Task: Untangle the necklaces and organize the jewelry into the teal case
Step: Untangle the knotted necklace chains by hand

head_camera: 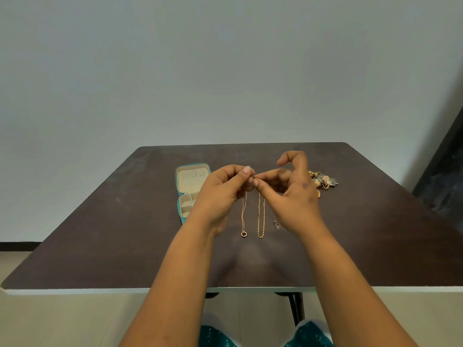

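Two necklaces hang from the raised hands over the middle of the desk [100, 234]. The pendant necklace [243, 216], a thin chain ending in a small ring pendant, drops on the left; the gold link chain [261, 216] drops on the right as a doubled strand. Both long axes run near-to-far in the scene, almost parallel and just beside each other, their lower ends at or just above the desk surface; contact cannot be judged. The upper ends meet in the pinch, where any tangle sits hidden behind the fingertips.

The left hand [223, 194] curls its fingers and thumb round the top of the pendant necklace. The right hand [290, 194] pinches the strands between thumb and forefinger, its other fingers arched upward and free. The two pinches nearly touch, so separation probably depends on drawing the hands apart sideways.

The teal case [191, 191] lies open to the left, just beyond the left hand, which is the nearer one to it. A cluster of ornate jewelry [324, 180] rests far right, behind the right hand. A small earring-like piece [276, 224] lies near the right wrist.
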